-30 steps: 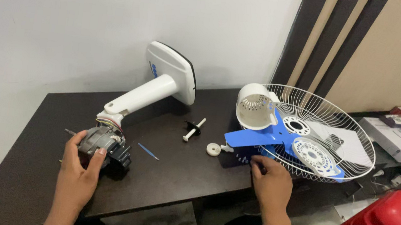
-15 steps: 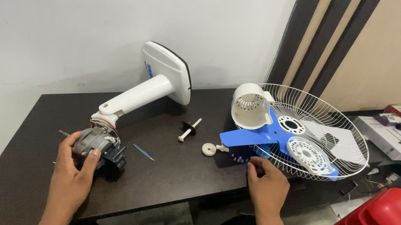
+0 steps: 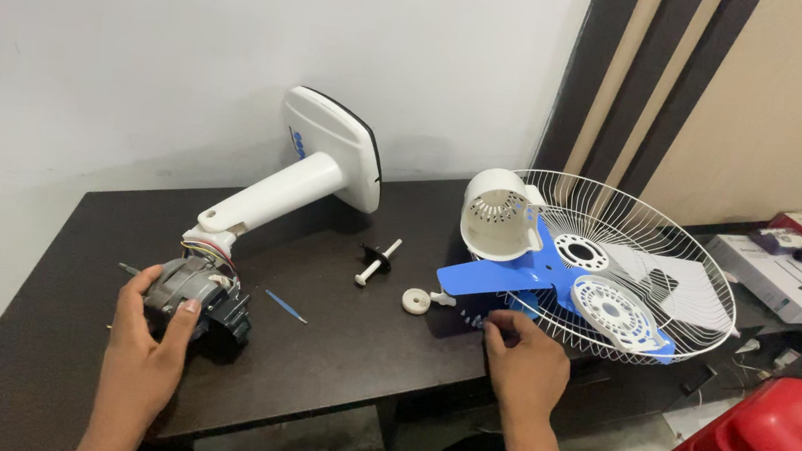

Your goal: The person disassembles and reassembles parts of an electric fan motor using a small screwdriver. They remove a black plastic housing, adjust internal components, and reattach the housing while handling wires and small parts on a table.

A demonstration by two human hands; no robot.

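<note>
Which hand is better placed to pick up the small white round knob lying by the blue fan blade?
Right. The right hand rests on the table edge just beside the white knob and blue blade. The left hand is across the table, wrapped around the fan motor.

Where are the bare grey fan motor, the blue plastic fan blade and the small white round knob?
bare grey fan motor [image 3: 185,284], head view, on its metal body.
blue plastic fan blade [image 3: 490,279], head view, on its left wing.
small white round knob [image 3: 416,301], head view, on its top.
</note>
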